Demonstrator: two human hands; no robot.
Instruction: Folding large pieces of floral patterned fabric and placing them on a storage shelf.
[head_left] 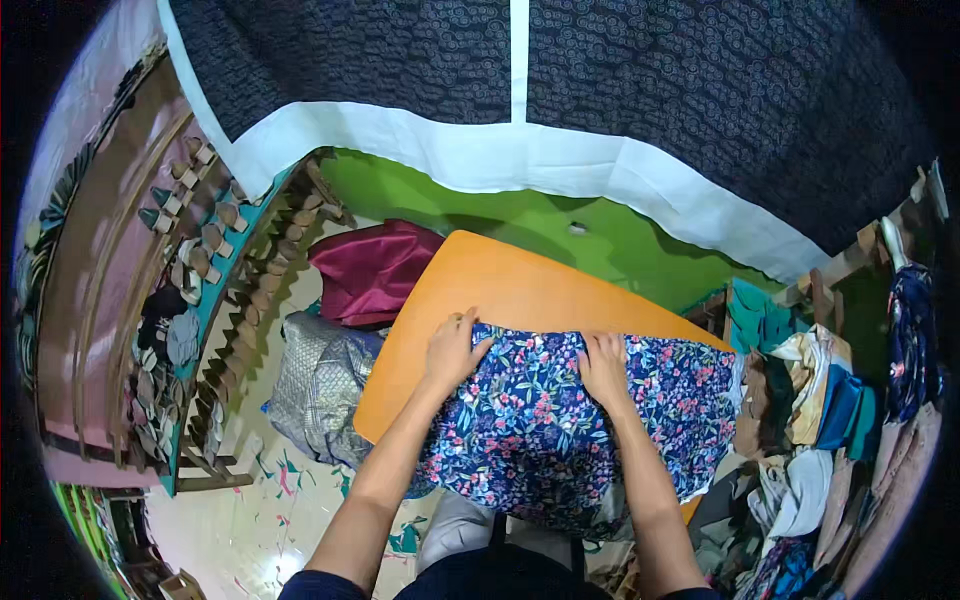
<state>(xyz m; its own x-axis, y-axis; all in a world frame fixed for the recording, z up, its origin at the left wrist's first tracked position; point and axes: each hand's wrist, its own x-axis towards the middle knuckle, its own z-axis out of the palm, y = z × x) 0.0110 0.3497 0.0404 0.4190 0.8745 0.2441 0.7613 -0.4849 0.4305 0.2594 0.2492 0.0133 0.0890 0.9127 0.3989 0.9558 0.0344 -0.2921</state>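
Note:
A navy fabric with a pink, white and green floral print (530,420) lies across the near side of an orange tabletop (540,280) and hangs over its front edge. My left hand (452,352) rests at the fabric's far left corner, its thumb spread onto the cloth and its fingers by the edge. Toward the middle of the far edge, my right hand (604,370) lies on the print with fingers stretched out. Neither hand shows a grip on the cloth.
Shiny maroon fabric (375,270) and a silvery quilted bundle (318,385) sit left of the table. Wooden shoe-shaped forms line a teal-edged rack (225,260). Piled clothes (800,400) crowd the right. Dark patterned curtains (690,100) hang ahead; scraps litter the floor (270,520).

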